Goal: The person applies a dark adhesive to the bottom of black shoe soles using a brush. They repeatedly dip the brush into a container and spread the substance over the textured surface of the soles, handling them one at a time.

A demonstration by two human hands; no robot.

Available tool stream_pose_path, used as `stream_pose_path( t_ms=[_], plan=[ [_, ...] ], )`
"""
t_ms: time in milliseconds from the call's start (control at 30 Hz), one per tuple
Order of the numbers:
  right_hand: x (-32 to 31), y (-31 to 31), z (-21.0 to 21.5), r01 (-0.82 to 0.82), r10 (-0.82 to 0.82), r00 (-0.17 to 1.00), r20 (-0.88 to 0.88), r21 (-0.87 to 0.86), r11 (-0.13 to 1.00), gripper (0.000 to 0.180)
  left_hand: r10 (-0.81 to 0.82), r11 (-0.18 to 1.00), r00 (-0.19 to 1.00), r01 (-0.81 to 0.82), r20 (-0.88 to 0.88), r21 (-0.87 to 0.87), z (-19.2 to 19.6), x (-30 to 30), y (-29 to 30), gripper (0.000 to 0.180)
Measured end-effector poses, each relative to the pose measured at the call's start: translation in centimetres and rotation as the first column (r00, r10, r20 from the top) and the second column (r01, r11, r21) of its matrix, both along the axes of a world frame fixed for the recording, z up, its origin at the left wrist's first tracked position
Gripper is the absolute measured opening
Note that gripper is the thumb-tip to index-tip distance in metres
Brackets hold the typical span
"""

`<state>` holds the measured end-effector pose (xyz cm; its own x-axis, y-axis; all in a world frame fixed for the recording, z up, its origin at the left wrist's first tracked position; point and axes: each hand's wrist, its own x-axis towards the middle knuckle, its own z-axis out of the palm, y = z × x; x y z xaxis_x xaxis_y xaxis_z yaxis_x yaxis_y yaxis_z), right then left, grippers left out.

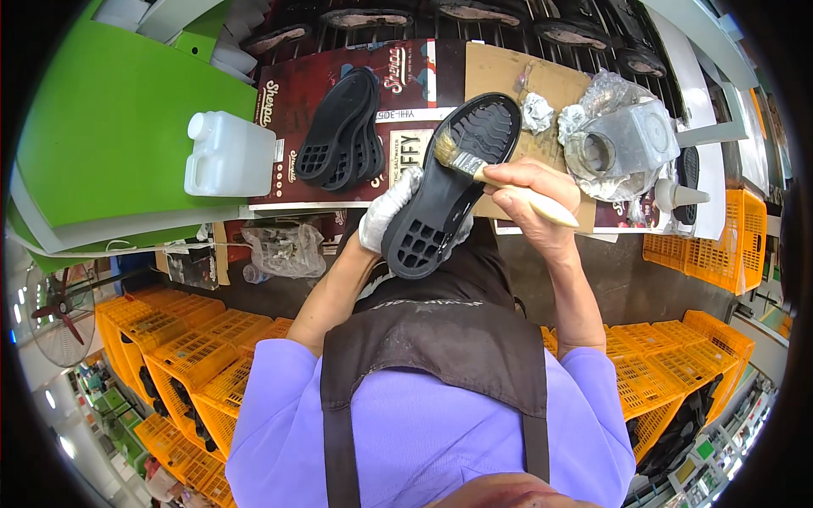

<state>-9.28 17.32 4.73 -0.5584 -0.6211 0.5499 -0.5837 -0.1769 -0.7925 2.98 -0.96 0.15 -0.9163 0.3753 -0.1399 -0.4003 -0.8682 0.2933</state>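
A black shoe sole (pixel 440 196) is held up at a slant in front of my body, its gridded heel toward me and its ridged toe end away. My left hand (pixel 389 210), in a white glove, grips the sole around its left edge, with some glove showing at the right edge too. Bare, my right hand (pixel 542 199) is closed round the pale handle of a paintbrush (pixel 464 159). The brush's tan bristles touch the inner face of the sole near its far left edge. Left of it, several black soles (pixel 339 131) lie stacked on dark red cardboard (pixel 292 93).
A white plastic jug (pixel 230 155) stands at the left. On the right lie a clear plastic container (pixel 631 140), crumpled wrapping and a nozzle-tipped white bottle (pixel 680 196) on its side. Shoe parts rest on a rack (pixel 406 32) at the back. Orange crates (pixel 707 241) stand around me.
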Motion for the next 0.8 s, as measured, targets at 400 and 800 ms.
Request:
stream_pose_path(
  t_ms=[400, 800],
  plan=[
    [1.9, -0.8, 0.2, -0.036, 0.034, 0.995, 0.094, 0.013, 0.999, 0.021, 0.104, 0.984, 0.994, -0.109, 0.043, 0.141, 0.1, -1.7, -0.1, 0.068],
    [3.3, -1.3, 1.2, -0.098, 0.095, 0.99, 0.104, 0.028, 0.995, 0.022, 0.341, 0.937, 0.938, -0.345, -0.069, -0.057, 0.3, -2.8, 0.1, 0.058]
  ],
)
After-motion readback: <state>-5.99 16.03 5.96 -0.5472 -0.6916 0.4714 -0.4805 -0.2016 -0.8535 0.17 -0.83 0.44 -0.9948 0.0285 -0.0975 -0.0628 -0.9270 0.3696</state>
